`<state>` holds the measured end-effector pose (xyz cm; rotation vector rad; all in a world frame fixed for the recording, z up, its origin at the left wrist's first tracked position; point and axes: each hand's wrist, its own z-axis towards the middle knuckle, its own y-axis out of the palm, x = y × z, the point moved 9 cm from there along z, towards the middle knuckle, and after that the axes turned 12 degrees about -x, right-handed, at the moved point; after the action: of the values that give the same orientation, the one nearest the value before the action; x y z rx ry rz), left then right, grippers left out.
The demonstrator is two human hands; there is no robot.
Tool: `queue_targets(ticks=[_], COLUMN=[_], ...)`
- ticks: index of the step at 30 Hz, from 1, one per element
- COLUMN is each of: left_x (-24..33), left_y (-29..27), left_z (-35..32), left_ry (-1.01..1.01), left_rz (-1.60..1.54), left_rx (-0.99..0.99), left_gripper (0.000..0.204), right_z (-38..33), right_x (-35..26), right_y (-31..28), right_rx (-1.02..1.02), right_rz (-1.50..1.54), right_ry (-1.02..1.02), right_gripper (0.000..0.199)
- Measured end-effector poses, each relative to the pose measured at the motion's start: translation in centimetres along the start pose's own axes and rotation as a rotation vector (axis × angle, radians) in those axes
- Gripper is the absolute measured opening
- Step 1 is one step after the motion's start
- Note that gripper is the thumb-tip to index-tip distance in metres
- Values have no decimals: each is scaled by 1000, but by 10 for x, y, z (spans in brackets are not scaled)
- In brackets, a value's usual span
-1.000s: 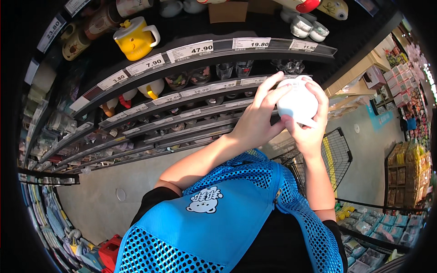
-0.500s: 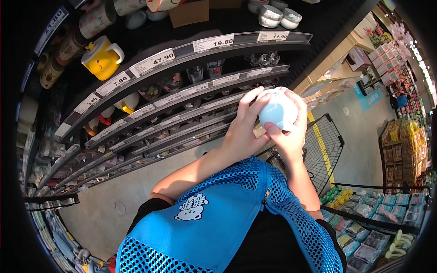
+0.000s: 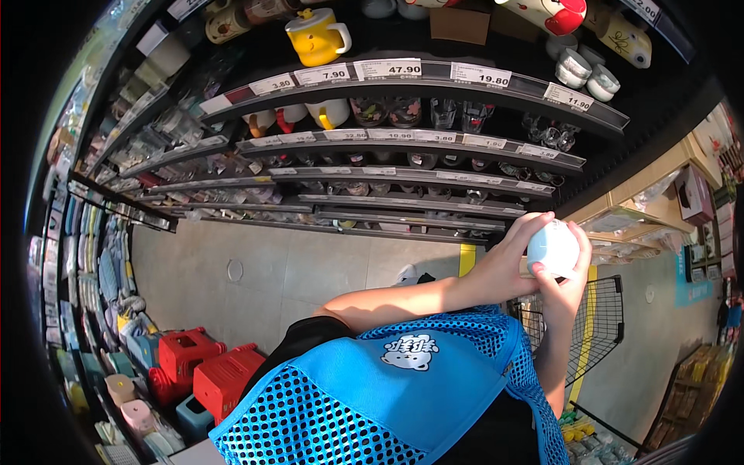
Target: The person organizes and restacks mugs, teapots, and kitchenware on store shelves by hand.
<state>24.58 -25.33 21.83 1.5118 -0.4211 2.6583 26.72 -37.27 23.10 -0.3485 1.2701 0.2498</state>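
Both hands are raised in front of my chest, off to the right, around a rounded pale blue and white object (image 3: 553, 246). It is smooth like a cup or small bowl; its exact kind cannot be made out. My left hand (image 3: 502, 268) curls over its left side, fingertips on the upper edge. From the right and below, my right hand (image 3: 566, 291) closes on it, with the thumb across the lower front. A wire shopping cart (image 3: 598, 335) stands just beyond my right forearm.
Ahead runs a dark shelf rack (image 3: 418, 81) with price labels. On it stand a yellow mug (image 3: 314, 40), small bowls (image 3: 573, 68) and drinking glasses (image 3: 443, 113). Red plastic stools (image 3: 226, 380) sit at lower left. Light wooden shelving (image 3: 620, 221) is at right.
The view has swung left, so the shelves and my hands appear farther right, and red stools have come into sight. Both hands still hold the pale blue object.
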Motion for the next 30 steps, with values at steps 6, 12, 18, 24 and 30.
queue_targets(ticks=[6, 12, 18, 24, 30], left_x=[-13, -9, 17, 51, 80], left_y=[4, -21, -75, -165, -263], left_z=[-29, -53, -63, -57, -35], left_ry=[-196, -169, 33, 97, 24], left_rz=[-104, -1, 171, 301, 481], left_rx=[96, 203, 273, 275, 279], left_gripper=[94, 97, 89, 93, 94], right_z=[-4, 2, 21, 69, 131], right_x=[7, 4, -15, -68, -129], right_y=[20, 47, 91, 159, 224], right_rx=[-244, -339, -268, -227, -209], right_rz=[125, 33, -232, -301, -392], right_ry=[141, -15, -151, -304, -540], right_gripper=[88, 79, 89, 84, 79])
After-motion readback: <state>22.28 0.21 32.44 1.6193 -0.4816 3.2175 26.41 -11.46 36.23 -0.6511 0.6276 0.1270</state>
